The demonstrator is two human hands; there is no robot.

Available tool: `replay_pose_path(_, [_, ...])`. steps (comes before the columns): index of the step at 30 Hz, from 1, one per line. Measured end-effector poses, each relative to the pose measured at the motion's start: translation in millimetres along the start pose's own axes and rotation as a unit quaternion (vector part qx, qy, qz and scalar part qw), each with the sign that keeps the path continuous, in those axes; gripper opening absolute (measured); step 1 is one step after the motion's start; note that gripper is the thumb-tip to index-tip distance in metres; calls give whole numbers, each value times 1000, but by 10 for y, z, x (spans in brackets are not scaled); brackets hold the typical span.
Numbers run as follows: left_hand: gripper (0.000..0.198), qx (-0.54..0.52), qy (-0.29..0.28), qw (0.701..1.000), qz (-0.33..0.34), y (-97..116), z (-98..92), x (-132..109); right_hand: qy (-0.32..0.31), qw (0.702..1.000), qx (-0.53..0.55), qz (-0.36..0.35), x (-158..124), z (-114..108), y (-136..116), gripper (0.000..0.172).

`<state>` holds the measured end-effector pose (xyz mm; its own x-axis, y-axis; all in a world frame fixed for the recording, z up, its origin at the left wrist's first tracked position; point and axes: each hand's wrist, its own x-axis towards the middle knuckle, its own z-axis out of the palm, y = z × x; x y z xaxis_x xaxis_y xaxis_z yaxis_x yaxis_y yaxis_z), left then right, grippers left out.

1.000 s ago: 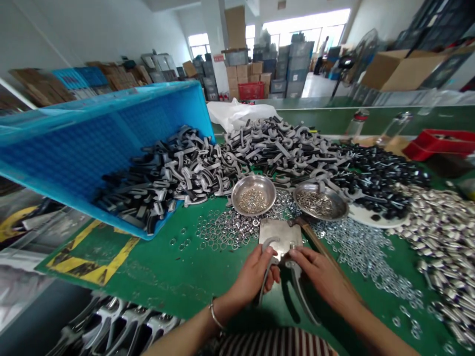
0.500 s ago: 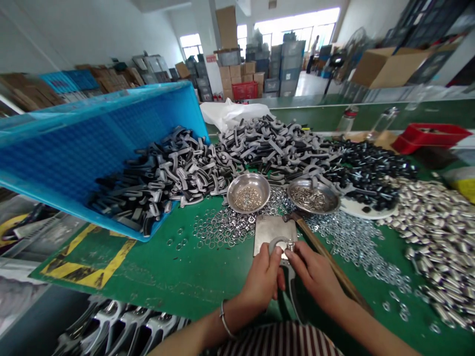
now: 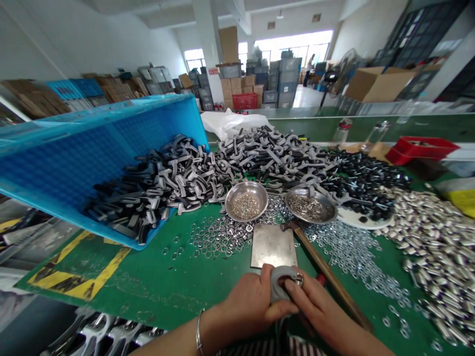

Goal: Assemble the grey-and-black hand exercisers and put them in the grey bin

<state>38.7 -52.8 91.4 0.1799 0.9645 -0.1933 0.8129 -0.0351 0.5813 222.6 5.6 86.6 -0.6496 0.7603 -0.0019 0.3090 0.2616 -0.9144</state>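
My left hand [image 3: 248, 301] is closed round a grey hook-ended handle [image 3: 278, 283], its curved end facing up. At the tip of the hook sits a small silver metal fitting [image 3: 299, 279]. My right hand [image 3: 319, 304] is closed there, thumb and fingers pinching the fitting. The lower part of the handle is hidden behind my hands. Just beyond them lies a square metal plate [image 3: 273, 245]. A hammer [image 3: 326, 272] with a wooden shaft lies to the right, its head by the plate's far corner. Something red [image 3: 320, 280] shows beside my right fingers, its kind unclear.
A tipped blue crate [image 3: 104, 143] spills grey-and-black handles [image 3: 196, 178]. Two metal bowls, one with small parts [image 3: 247, 188] and one with pins [image 3: 310, 217], stand behind the plate. Loose rings [image 3: 218, 237], nuts [image 3: 352, 252], black-headed bolts [image 3: 374, 173] and silver cylinders [image 3: 438, 237] cover the green table.
Both hands and the handle have come lower, towards my body, off the metal plate. The hook has turned and the handle's lower part is now hidden. My view has tilted up slightly.
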Motion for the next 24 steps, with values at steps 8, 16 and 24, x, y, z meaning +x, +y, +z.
replay_pose_path(8, [70, 30, -19, 998, 44, 9, -54, 274, 37, 998, -36, 34, 106, -78, 68, 29])
replay_pose_path(16, [61, -202, 50, 977, 48, -141, -71, 653, 22, 958, 267, 104, 500, -191, 336, 50])
replay_pose_path(24, [51, -211, 102, 971, 54, -217, -39, 882, 194, 942, 263, 71, 761, -24, 537, 59])
